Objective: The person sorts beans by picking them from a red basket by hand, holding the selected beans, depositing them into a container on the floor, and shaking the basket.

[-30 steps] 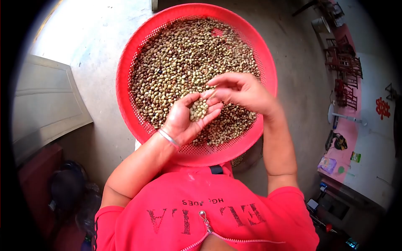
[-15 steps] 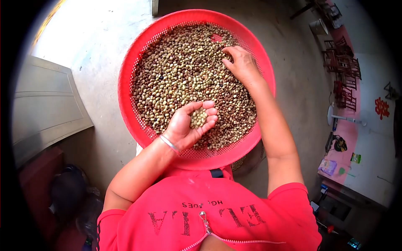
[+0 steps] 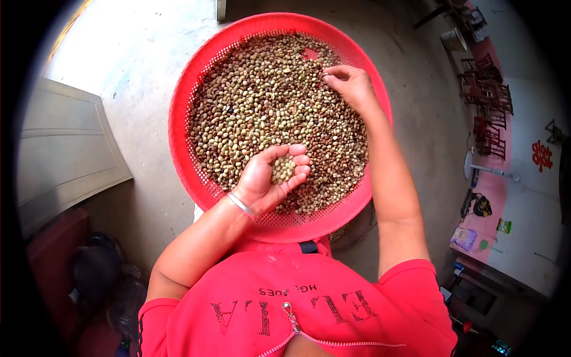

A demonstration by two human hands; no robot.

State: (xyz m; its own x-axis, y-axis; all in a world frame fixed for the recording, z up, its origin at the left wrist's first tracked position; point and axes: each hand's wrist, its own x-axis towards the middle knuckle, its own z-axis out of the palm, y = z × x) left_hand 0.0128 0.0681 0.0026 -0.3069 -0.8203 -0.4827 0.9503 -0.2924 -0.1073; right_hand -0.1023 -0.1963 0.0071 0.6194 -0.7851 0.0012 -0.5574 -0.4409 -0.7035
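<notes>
A round red basket (image 3: pixel 178 128) with mesh walls holds a wide layer of greenish-brown beans (image 3: pixel 250 89). Over its near part, my left hand (image 3: pixel 267 178) is cupped palm up around a small heap of pale beans (image 3: pixel 282 169); a silver bangle (image 3: pixel 241 205) circles that wrist. Farther off, at the right part of the basket, my right hand (image 3: pixel 352 86) has its thumb and index finger pinched together just above the beans. Whatever is between those fingertips is too small to make out.
Grey concrete floor (image 3: pixel 148 89) surrounds the basket. A pale panel (image 3: pixel 71 137) stands at the left, with dark bags (image 3: pixel 98 268) below it. At the right are red wooden chairs (image 3: pixel 485 89), a bucket (image 3: pixel 454 39) and a purple packet (image 3: pixel 464 238) on a pink-edged surface.
My right hand has moved from beside my left palm to the basket's far right, and its fingers have closed into a pinch. My left hand stays cupped around the pale beans.
</notes>
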